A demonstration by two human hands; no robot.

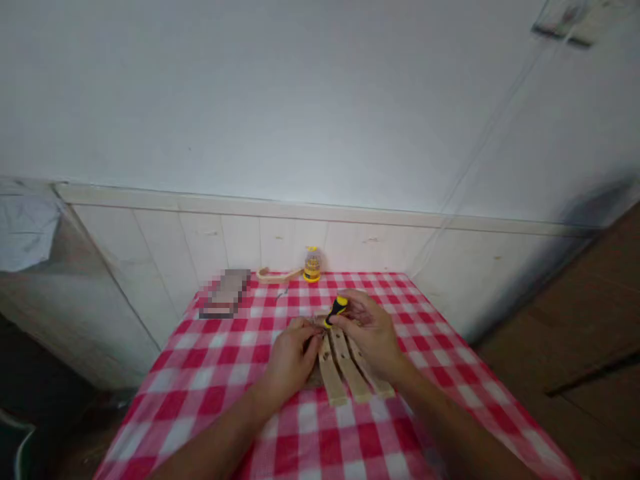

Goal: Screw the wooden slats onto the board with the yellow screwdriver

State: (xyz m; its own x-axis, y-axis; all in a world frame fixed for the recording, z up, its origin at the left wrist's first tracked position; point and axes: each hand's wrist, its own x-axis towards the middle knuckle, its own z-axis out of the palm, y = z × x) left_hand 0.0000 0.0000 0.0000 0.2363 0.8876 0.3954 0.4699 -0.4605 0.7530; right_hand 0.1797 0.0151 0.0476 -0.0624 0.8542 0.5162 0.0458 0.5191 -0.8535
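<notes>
Right hand (371,327) grasps a yellow-black screwdriver (336,309) by wooden strips (353,370); whether left hand (291,353), alongside, pinches anything is unclear

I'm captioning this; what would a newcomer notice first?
The red checked tablecloth fills the lower middle. Centrally, the right hand grips a black-and-yellow tool at the far end of pale wooden strips, the left hand alongside. A small yellow container stands near the far edge.
</notes>
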